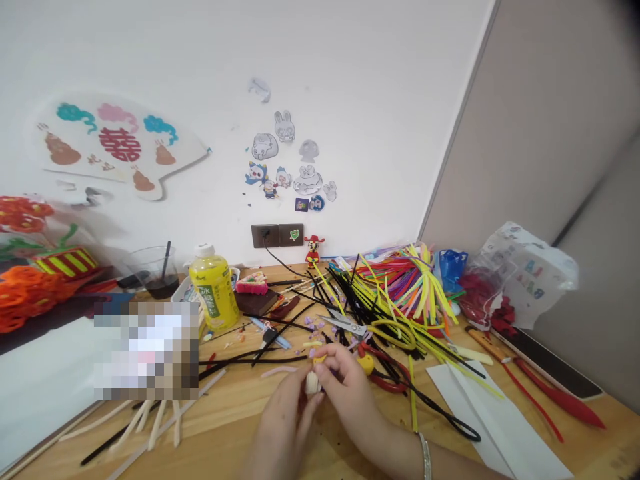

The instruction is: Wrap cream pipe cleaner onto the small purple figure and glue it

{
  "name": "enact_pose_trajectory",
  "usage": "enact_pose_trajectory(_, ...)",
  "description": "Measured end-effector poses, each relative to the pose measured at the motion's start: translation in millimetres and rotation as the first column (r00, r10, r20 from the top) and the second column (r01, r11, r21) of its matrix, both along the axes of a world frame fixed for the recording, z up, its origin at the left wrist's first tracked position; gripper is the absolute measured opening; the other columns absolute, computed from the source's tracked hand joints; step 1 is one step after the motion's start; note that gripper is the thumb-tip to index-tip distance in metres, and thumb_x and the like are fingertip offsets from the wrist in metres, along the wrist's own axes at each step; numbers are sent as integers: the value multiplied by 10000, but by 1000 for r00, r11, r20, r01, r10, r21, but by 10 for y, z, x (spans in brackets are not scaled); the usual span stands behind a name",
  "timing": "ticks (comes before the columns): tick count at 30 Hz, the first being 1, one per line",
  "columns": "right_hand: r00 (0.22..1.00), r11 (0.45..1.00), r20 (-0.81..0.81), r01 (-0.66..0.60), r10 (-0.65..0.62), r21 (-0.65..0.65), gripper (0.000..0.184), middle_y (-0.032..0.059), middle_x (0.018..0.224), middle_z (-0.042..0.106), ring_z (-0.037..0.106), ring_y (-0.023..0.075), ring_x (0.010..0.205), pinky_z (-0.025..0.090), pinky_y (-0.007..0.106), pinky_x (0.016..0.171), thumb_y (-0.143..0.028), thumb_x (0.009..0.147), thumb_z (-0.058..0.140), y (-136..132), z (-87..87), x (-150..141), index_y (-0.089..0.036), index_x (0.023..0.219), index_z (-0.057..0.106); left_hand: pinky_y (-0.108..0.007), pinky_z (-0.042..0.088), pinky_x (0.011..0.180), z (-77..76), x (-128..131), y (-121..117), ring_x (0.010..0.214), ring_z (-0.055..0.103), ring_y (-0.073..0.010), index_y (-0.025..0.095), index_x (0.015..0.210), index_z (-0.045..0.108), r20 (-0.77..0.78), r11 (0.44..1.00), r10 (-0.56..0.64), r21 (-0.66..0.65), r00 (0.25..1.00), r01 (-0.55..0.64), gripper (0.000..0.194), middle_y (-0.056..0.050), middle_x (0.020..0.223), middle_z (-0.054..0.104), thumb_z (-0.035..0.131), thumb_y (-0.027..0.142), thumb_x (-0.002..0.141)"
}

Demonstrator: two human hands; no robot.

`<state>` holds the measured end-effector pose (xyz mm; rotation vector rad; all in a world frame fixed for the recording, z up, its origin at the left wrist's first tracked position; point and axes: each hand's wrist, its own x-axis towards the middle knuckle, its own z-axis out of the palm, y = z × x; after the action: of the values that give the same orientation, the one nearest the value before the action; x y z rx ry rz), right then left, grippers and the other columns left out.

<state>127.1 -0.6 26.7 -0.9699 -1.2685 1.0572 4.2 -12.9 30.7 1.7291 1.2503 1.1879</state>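
Note:
My left hand (287, 403) and my right hand (350, 390) meet low in the middle of the head view, above the wooden table. Between their fingertips is a small cream piece (313, 383), apparently wound from fuzzy stem, with a bit of yellow (319, 361) at its top. Fingers of both hands are closed around it and hide part of it. Just beyond lie scissors (345, 325) with slightly parted blades. To the right is a red-handled tool (385, 370), its working end partly hidden by my right hand. A black fuzzy stem (270, 361) runs toward my fingers from the left.
Bundled coloured chenille stems (400, 287) cover the back right. A yellow drink bottle (215, 287) and a plastic cup (157, 273) stand at the left. A blurred-out patch (150, 347) sits above cream stems. White paper (480, 413) and a red knife-shaped thing (560, 393) lie right.

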Motion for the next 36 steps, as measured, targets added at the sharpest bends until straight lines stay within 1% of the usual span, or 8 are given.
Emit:
enact_pose_trajectory(4,1000,1000,15,-7,6,16,207,-16,653,506,501,132,607,404,220,541,-381,795,554,-14,5,0,-176,793,525,-381,482,768,-2,-26,-1,809,633,-262,181,918,603,-109,997,-19,72,994,27,218,-122,882,682,502,315,780)
enact_pose_trajectory(7,996,997,88,-36,31,64,251,-12,647,490,490,129,611,402,228,558,-391,833,499,-19,29,40,-175,706,513,-339,489,706,32,-34,12,765,626,-241,201,863,591,-140,997,-25,74,990,36,183,-92,822,672,472,330,814)
enact_pose_trajectory(12,976,991,200,-105,87,83,135,16,741,564,545,154,697,432,258,630,-301,763,568,-2,94,119,-167,771,565,-326,476,710,63,-59,12,794,617,-238,197,855,579,-152,997,-36,59,988,45,201,-78,800,649,437,339,837)
enact_pose_trajectory(16,981,993,161,-117,111,30,122,-1,685,542,528,144,648,418,243,583,-284,748,571,11,96,120,-169,726,540,-321,468,718,61,-54,3,785,613,-229,192,883,586,-160,996,-40,78,986,53,207,-85,833,657,430,322,843)
enact_pose_trajectory(22,986,988,60,-152,154,-38,181,-18,660,531,533,134,611,409,238,565,-329,728,603,24,59,102,-174,715,511,-327,480,699,52,-55,11,746,617,-232,191,878,614,-165,993,-27,112,986,46,219,-87,800,671,439,316,837)
enact_pose_trajectory(28,983,985,60,-171,173,-29,134,-16,684,553,535,124,611,403,233,564,-272,700,613,34,101,115,-171,735,532,-348,486,773,19,-75,28,844,634,-243,175,973,618,-194,988,-4,148,981,33,248,-123,940,691,450,294,834)
enact_pose_trajectory(31,980,979,31,-194,196,-59,152,-19,675,554,533,118,594,406,230,558,-277,692,626,51,87,122,-166,725,526,-352,491,802,14,-77,45,872,642,-249,154,993,619,-217,982,-8,185,976,49,270,-140,950,699,449,284,828)
enact_pose_trajectory(36,983,974,-13,-183,183,-132,191,-22,629,559,509,98,515,404,213,495,-282,657,654,110,26,128,-162,698,512,-344,481,853,-1,-99,95,953,631,-230,181,1083,587,-298,968,-72,210,952,139,299,-140,1063,678,421,254,845)
